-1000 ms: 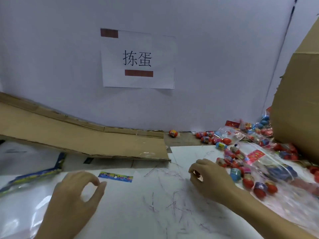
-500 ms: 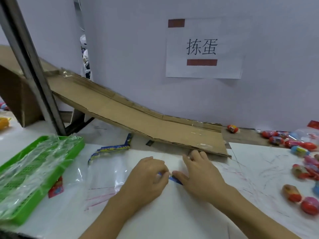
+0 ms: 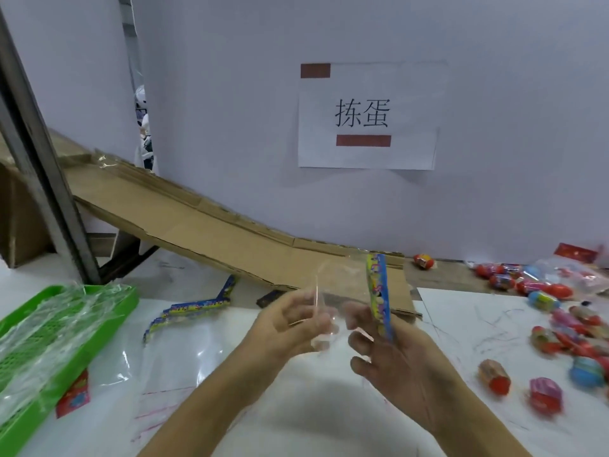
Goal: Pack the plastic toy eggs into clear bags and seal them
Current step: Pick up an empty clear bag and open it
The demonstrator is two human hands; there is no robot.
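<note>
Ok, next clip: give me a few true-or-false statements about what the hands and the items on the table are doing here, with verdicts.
1. Both hands hold up a clear plastic bag with a colourful printed header strip. True.
2. The left hand rests flat on the green plastic basket. False: it grips the bag, away from the basket.
3. The loose plastic toy eggs lie on the table right of the right hand. True.
4. The held bag is already full of eggs. False: no eggs show inside it.
5. One red toy egg lies alone by the wall, near the low end of the brown cardboard ramp. True.
</note>
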